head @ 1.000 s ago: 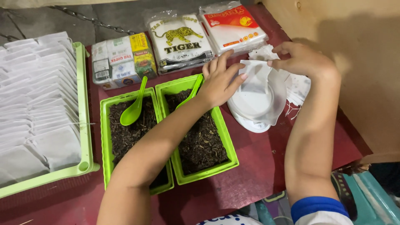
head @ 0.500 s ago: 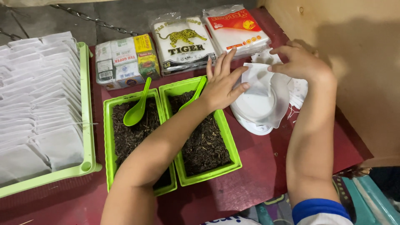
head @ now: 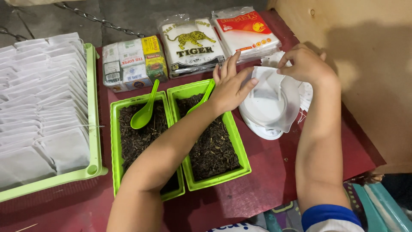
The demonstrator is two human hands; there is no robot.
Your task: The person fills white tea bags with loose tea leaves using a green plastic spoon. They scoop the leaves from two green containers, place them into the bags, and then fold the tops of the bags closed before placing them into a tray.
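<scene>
My left hand (head: 229, 86) reaches over the right green tray (head: 240, 152) of dark loose tea, fingers spread, its fingertips touching the left edge of a white paper filter bag (head: 267, 83). My right hand (head: 305, 64) pinches the bag's right top edge. The bag stands on a white kitchen scale (head: 268, 114) wrapped in clear plastic. A green plastic spoon (head: 201, 98) lies in that tray, partly under my left wrist. A second green spoon (head: 143, 114) rests in the left green tray (head: 115, 141) of tea.
A large pale green tray (head: 92, 141) at the left holds several rows of filled white bags. Three packets stand at the back: a multicoloured one (head: 131, 62), a white one with a tiger picture (head: 191, 43) and a red-and-white one (head: 244, 32). A wooden panel (head: 365, 64) rises at the right.
The view has shifted slightly. Both hands keep working the white bag on the scale; my left fingers have spread and moved along its left edge.
</scene>
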